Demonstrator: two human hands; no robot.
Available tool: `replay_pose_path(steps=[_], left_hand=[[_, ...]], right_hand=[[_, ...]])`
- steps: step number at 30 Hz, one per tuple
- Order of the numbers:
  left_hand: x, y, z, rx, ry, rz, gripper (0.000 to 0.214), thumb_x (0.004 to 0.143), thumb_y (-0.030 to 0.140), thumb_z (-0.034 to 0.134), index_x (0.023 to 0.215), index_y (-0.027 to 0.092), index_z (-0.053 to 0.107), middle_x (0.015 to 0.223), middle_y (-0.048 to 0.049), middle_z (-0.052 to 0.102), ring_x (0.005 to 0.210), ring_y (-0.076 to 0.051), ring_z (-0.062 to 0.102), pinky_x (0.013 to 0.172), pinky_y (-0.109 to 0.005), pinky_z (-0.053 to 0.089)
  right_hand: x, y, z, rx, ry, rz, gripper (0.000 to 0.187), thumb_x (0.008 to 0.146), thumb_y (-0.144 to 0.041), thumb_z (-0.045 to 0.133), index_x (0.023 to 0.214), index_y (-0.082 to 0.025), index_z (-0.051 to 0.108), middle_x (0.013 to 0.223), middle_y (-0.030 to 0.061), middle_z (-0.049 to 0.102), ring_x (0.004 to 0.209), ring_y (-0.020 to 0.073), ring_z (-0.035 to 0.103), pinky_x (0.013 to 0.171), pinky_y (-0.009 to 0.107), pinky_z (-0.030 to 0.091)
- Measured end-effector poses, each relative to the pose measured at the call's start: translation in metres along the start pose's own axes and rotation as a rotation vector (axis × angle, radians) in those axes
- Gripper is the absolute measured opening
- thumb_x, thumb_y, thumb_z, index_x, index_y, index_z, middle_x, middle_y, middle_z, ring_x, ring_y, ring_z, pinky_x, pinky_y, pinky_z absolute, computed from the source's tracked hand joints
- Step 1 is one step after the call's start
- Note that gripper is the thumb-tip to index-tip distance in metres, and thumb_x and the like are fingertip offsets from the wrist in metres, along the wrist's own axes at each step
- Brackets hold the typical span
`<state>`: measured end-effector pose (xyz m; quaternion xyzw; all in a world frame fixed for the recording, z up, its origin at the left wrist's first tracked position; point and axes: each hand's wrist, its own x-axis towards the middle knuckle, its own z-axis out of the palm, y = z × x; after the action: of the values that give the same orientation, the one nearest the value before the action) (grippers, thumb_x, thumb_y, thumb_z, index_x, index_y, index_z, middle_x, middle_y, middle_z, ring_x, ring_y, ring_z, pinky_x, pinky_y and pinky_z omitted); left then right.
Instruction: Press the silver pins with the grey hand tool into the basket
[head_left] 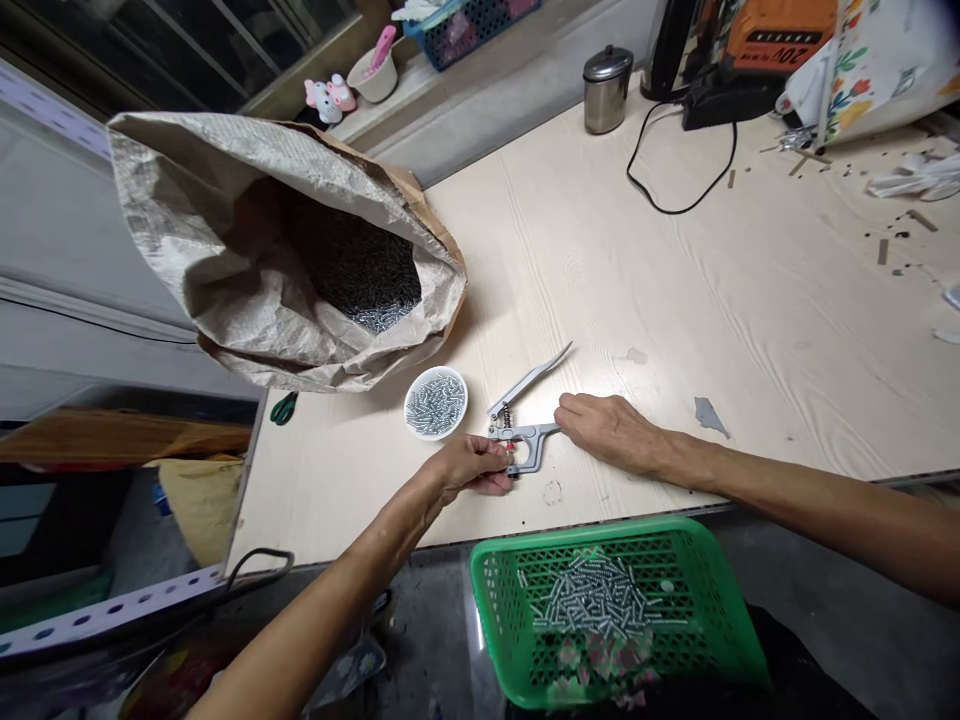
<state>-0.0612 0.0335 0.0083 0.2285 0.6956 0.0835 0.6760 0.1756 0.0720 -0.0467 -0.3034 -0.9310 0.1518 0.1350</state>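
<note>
Grey snap-fastener pliers (534, 448) lie over the table with their handles spread and a dark spring between them. My right hand (600, 428) is closed around the end of the lower handle. At the jaws, my left hand (480, 465) has its fingers pinched together; what is between them is hidden or too small to name. A small red part (509, 447) shows in the jaw beside those fingertips. Just beyond my left hand stands a round white bowl (409, 418) filled with small silvery metal pieces.
A large woven sack (202, 250) of similar pieces stands at left. In front of the table edge sits a green basket (487, 600) holding metal pieces. Green-handled scissors (283, 408), a metal canister (607, 92), a black cord (660, 208) and a grey scrap (709, 415) are around.
</note>
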Motion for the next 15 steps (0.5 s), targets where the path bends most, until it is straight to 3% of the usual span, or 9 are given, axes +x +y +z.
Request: replay_pose_path(steps=[8, 10, 12, 15], left_hand=[[-0.002, -0.003, 0.004, 0.04, 0.033, 0.001, 0.041, 0.05, 0.037, 0.09, 0.071, 0.01, 0.068, 0.055, -0.0077, 0.069, 0.051, -0.014, 0.065, 0.055, -0.024, 0.053], [-0.003, -0.004, 0.006, 0.035, 0.058, -0.006, 0.04, 0.049, 0.037, 0.09, 0.07, 0.01, 0.067, 0.053, -0.0071, 0.068, 0.049, -0.014, 0.064, 0.055, -0.024, 0.053], [-0.004, -0.004, 0.008, 0.039, 0.07, -0.013, 0.04, 0.05, 0.037, 0.09, 0.07, 0.011, 0.067, 0.052, -0.0067, 0.068, 0.049, -0.013, 0.063, 0.056, -0.024, 0.053], [-0.006, -0.002, 0.01, 0.085, 0.073, -0.015, 0.036, 0.054, 0.036, 0.087, 0.071, 0.011, 0.068, 0.053, -0.0064, 0.068, 0.05, -0.014, 0.063, 0.058, -0.026, 0.052]], right_hand=[[0.0, 0.004, -0.005, 0.09, -0.079, 0.019, 0.013, 0.092, -0.012, 0.04, 0.088, -0.018, 0.051, 0.088, 0.0042, 0.057, 0.071, 0.0142, 0.046, 0.052, 0.028, 0.023], [0.001, 0.006, -0.008, 0.123, -0.048, -0.018, 0.009, 0.094, -0.023, 0.047, 0.097, -0.018, 0.053, 0.095, 0.0055, 0.058, 0.077, 0.0162, 0.049, 0.056, 0.027, 0.029], [0.006, 0.01, -0.012, 0.09, 0.028, -0.043, 0.017, 0.095, -0.031, 0.048, 0.105, -0.017, 0.053, 0.101, 0.0073, 0.059, 0.084, 0.019, 0.049, 0.062, 0.029, 0.033], [0.022, 0.019, -0.017, -0.076, 0.112, -0.023, 0.018, 0.097, -0.021, 0.042, 0.11, -0.018, 0.054, 0.106, 0.0087, 0.06, 0.088, 0.0221, 0.046, 0.066, 0.033, 0.032]])
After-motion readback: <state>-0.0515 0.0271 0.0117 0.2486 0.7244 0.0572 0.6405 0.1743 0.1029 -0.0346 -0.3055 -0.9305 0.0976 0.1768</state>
